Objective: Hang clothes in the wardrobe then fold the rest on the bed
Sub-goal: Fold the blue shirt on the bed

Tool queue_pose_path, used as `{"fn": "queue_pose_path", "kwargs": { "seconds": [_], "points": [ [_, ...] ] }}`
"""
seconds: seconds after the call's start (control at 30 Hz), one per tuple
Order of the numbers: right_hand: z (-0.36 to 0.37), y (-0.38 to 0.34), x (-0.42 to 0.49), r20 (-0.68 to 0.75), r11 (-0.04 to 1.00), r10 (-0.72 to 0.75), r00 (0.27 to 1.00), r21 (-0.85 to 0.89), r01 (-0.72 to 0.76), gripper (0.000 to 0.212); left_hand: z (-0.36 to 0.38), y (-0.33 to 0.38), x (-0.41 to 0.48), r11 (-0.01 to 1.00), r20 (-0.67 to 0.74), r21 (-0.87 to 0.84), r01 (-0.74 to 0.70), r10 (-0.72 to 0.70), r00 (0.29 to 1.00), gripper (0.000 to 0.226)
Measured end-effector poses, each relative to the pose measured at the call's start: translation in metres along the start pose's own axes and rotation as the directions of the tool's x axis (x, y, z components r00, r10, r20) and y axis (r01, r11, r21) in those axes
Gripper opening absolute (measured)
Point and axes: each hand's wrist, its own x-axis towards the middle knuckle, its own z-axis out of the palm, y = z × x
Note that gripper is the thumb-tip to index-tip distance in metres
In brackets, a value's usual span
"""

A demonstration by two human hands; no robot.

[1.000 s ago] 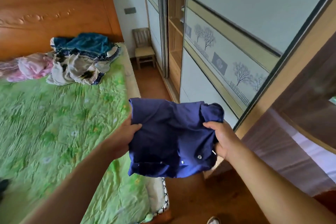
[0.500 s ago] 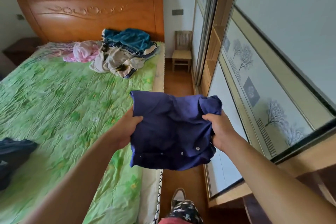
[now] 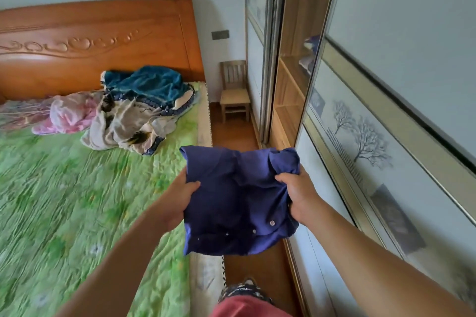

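Across the left half of the frame lies the bed [image 3: 64,201] under its crumpled green sheet, with a heap of loose clothes [image 3: 134,108] at upper left against the wooden headboard [image 3: 98,41]: something pink, something beige, a teal piece on top. At centre frame I hold a folded dark blue shirt [image 3: 237,203] in the air, over the bed's right edge and the strip of floor beside it. It is a rough square bundle, wrinkled, with small pale buttons along its lower part and a bunched corner at upper right. My left hand [image 3: 177,201] is clenched on its left edge, thumb on top; my right hand [image 3: 298,193] grips the right edge, fingers dug into the cloth. To the right stands the wardrobe [image 3: 386,116], its sliding door printed with bare trees, open wooden shelves further back, a small wooden chair [image 3: 235,90] beyond.
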Motion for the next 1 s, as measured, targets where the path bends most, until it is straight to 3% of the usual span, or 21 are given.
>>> {"fn": "queue_pose_path", "kwargs": {
  "seconds": [0.37, 0.7, 1.0],
  "points": [
    [0.032, -0.067, 0.117, 0.011, 0.995, -0.074, 0.997, 0.074, 0.073, 0.052, 0.012, 0.079, 0.141, 0.995, 0.05, 0.063, -0.073, 0.07, 0.996, 0.049],
    [0.06, -0.108, 0.233, -0.072, 0.981, -0.176, 0.982, 0.072, 0.181, 0.049, 0.008, 0.131, 0.289, 0.994, 0.183, 0.075, -0.084, 0.069, 0.981, 0.053],
    [0.107, -0.168, 0.372, -0.188, 0.977, -0.094, 0.978, 0.173, 0.127, 0.045, 0.014, 0.207, 0.476, 0.997, 0.348, 0.079, -0.024, -0.005, 0.937, 0.059]
  ]
}}
